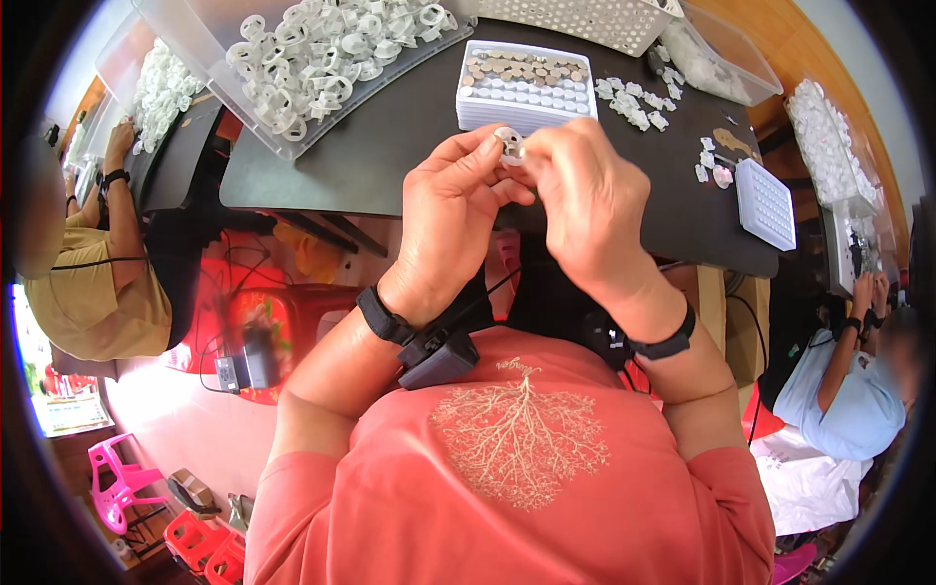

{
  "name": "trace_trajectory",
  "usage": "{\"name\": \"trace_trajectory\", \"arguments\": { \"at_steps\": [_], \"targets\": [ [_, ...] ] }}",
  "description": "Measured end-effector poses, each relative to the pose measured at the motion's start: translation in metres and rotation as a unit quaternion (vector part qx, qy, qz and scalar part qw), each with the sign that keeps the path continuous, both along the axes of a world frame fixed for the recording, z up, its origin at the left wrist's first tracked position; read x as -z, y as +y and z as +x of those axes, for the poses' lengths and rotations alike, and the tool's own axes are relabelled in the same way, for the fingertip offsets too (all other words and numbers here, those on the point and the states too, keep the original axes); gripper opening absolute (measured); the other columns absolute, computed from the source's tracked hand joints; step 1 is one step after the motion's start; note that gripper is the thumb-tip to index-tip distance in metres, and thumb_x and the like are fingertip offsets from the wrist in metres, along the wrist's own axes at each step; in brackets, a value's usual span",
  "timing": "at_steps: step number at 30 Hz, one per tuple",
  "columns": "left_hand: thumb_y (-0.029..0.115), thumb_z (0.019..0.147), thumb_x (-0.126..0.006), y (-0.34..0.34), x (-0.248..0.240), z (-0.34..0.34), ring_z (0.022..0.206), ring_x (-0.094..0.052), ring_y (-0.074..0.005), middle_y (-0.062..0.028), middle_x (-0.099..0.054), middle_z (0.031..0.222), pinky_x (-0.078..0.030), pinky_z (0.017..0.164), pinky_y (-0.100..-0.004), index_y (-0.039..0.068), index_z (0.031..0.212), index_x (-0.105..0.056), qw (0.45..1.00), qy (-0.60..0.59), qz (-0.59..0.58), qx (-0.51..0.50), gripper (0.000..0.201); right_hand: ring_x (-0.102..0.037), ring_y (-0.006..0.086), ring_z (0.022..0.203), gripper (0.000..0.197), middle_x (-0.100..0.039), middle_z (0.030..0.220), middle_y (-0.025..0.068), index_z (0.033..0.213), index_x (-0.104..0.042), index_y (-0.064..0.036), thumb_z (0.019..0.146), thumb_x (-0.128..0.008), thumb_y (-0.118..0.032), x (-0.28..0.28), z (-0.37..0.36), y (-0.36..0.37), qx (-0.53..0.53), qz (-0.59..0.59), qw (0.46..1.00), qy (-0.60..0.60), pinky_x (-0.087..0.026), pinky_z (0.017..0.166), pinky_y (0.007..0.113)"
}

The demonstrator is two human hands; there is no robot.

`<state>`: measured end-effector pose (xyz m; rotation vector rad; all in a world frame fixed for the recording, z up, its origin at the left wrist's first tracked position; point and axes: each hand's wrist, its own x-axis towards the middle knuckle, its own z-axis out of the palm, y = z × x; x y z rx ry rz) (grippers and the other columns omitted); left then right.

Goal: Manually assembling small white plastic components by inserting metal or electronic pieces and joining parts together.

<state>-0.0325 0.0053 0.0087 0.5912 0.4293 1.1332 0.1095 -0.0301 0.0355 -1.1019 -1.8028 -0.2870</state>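
Note:
My left hand holds a small white plastic ring-shaped part between thumb and fingers, just above the table's front edge. At the part's right side, my right hand is closed in a pinch. Whatever it grips is hidden by its own fingers. Straight beyond the hands is a stack of white trays; the top one carries rows of flat round metal discs that look like button cells. Many similar white ring parts fill a clear plastic bin at the far left.
Small translucent parts lie loose right of the trays. A white pocketed tray rests at the dark table's right edge. A perforated white basket stands at the back. One person sits at left, another at right.

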Motion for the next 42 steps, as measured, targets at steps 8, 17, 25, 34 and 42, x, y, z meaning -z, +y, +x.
{"name": "trace_trajectory", "arguments": {
  "at_steps": [8,17,25,34,42],
  "targets": [
    [0.014,0.101,-0.058,0.001,0.001,-0.004,0.083,-0.067,-0.0245,-0.0147,-0.066,0.098,-0.055,0.068,-0.034,-0.009,0.114,-0.059,0.999,0.009,0.031,0.039,0.026,-0.061,0.0241,0.061,0.011,-0.055,0.075,0.006,0.087,-0.06,-0.0073,0.081,-0.067,-0.001,0.013,0.011,0.02,-0.02,0.01,1.0,-0.007,-0.048,0.051,0.035],
    [0.015,0.102,-0.058,0.0,0.0,-0.004,0.082,-0.067,-0.0269,-0.0173,-0.065,0.097,-0.056,0.067,-0.0354,-0.01,0.114,-0.058,0.998,0.035,0.036,0.03,0.028,-0.063,0.0123,0.062,0.008,-0.063,0.078,0.0057,0.085,-0.062,0.0005,0.086,-0.066,0.008,0.007,0.014,0.015,-0.157,-0.167,0.951,0.21,-0.048,0.055,0.026],
    [0.014,0.101,-0.059,-0.002,0.003,-0.001,0.083,-0.066,-0.0265,-0.0178,-0.065,0.099,-0.055,0.067,-0.0357,-0.01,0.113,-0.057,0.998,0.031,0.048,0.035,0.027,-0.059,0.0073,0.061,0.008,-0.062,0.075,0.0034,0.085,-0.061,0.0019,0.089,-0.065,0.008,0.009,0.008,0.007,-0.178,-0.215,0.912,0.299,-0.047,0.054,0.025],
    [0.015,0.101,-0.059,-0.004,0.001,0.003,0.084,-0.066,-0.0266,-0.0177,-0.066,0.099,-0.054,0.068,-0.036,-0.009,0.113,-0.058,0.996,0.054,0.059,0.025,0.027,-0.057,0.0102,0.061,0.008,-0.062,0.072,0.0058,0.082,-0.061,0.0039,0.088,-0.065,0.008,-0.004,0.016,0.008,-0.206,-0.357,0.792,0.45,-0.048,0.054,0.027],
    [0.02,0.104,-0.051,-0.005,0.0,0.002,0.088,-0.065,-0.0269,-0.018,-0.064,0.102,-0.051,0.072,-0.0358,-0.008,0.117,-0.055,0.992,0.092,0.079,0.034,0.031,-0.058,0.0112,0.058,0.008,-0.063,0.071,0.007,0.08,-0.061,0.0033,0.085,-0.067,0.006,0.003,0.009,0.008,-0.191,-0.337,0.801,0.457,-0.047,0.052,0.025]
  ]
}}
